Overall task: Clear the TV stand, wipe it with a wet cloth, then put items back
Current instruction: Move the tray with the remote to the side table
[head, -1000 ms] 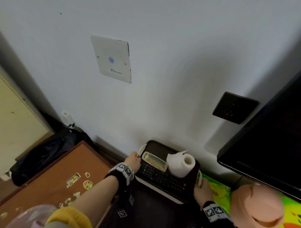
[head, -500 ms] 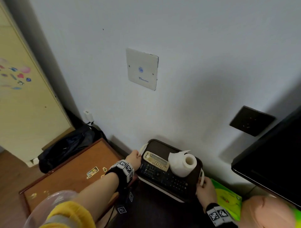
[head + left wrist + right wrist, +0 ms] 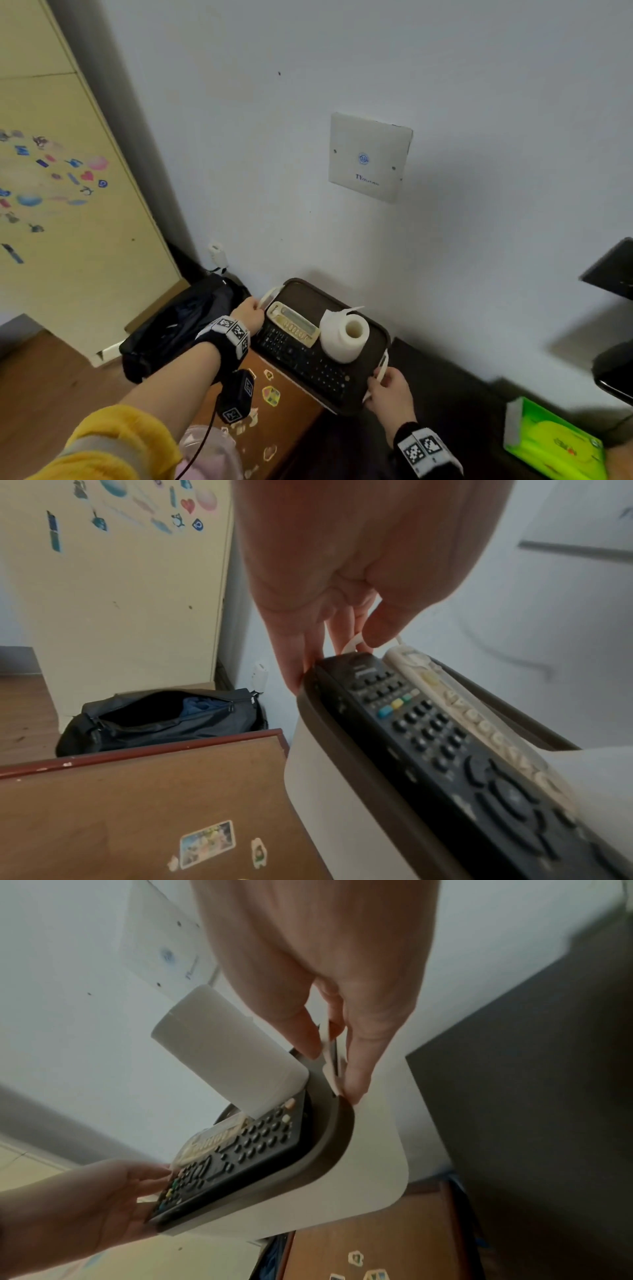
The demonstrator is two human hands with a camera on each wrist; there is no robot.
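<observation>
A dark brown tray (image 3: pixel 378 334) (image 3: pixel 310 718) (image 3: pixel 337 1131) is held in the air above the brown side table (image 3: pixel 291 411) and beside the dark TV stand (image 3: pixel 445 394). My left hand (image 3: pixel 250 313) (image 3: pixel 346 631) (image 3: pixel 103 1199) grips its white left handle. My right hand (image 3: pixel 385 390) (image 3: pixel 334 1047) grips the white right handle. On the tray lie a black remote (image 3: pixel 301 359) (image 3: pixel 445 745) (image 3: pixel 240 1148), a cream remote (image 3: pixel 293 323) (image 3: pixel 479 710) and a white toilet paper roll (image 3: pixel 344 335) (image 3: pixel 226 1047).
A black open bag (image 3: pixel 178 329) (image 3: pixel 161 718) sits on the floor left of the side table, below a cream cabinet with stickers (image 3: pixel 68 192). A green tissue pack (image 3: pixel 555 442) lies on the stand at right. The TV's corner (image 3: pixel 613 274) shows at the right edge.
The tray, held in both hands, has moved left off the TV stand toward the side table. My view has swung left, so the TV has nearly left the picture.
</observation>
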